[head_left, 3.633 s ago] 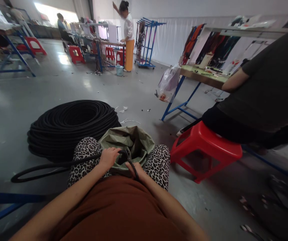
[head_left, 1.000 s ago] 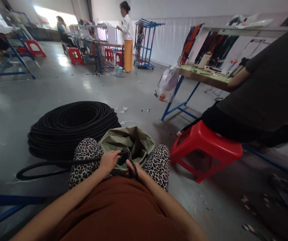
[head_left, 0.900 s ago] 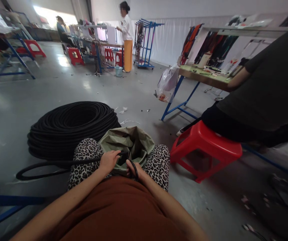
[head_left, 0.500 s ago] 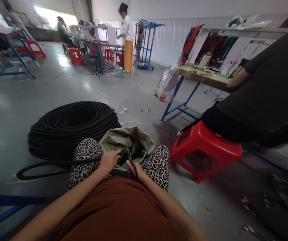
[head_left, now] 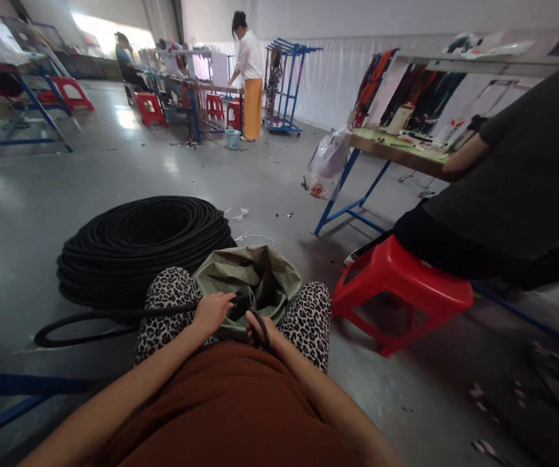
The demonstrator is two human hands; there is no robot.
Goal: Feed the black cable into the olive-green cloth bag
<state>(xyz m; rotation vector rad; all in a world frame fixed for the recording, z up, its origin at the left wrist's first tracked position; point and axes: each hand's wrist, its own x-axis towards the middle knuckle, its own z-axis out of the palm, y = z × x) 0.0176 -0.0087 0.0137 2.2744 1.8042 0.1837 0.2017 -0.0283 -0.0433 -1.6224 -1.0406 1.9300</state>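
My left hand (head_left: pixel 213 312) is closed around a black cord (head_left: pixel 163 312), whose end sticks out past the fingers over an open green sack (head_left: pixel 270 264) between my knees. The cord loops out to the left beside a large black coil (head_left: pixel 114 256) on the floor. Closed on the dark handles of a pair of scissors (head_left: pixel 262 327), my right hand (head_left: pixel 266 329) is just right of the cord end. The metal blades point up at the cord; whether they touch it I cannot tell. The sack's depth is in shadow.
To the right, a person in dark clothes sits on a red stool (head_left: pixel 401 285) at a workbench (head_left: pixel 396 150) with blue legs. A blue metal bar (head_left: pixel 26 384) lies at lower left. Further off are a standing person (head_left: pixel 250 71), a blue rack (head_left: pixel 286 84) and a bucket (head_left: pixel 233 138).
The view has shifted very slightly, so everything sits a few pixels to the right. Both hands keep their hold on the cord and scissors.
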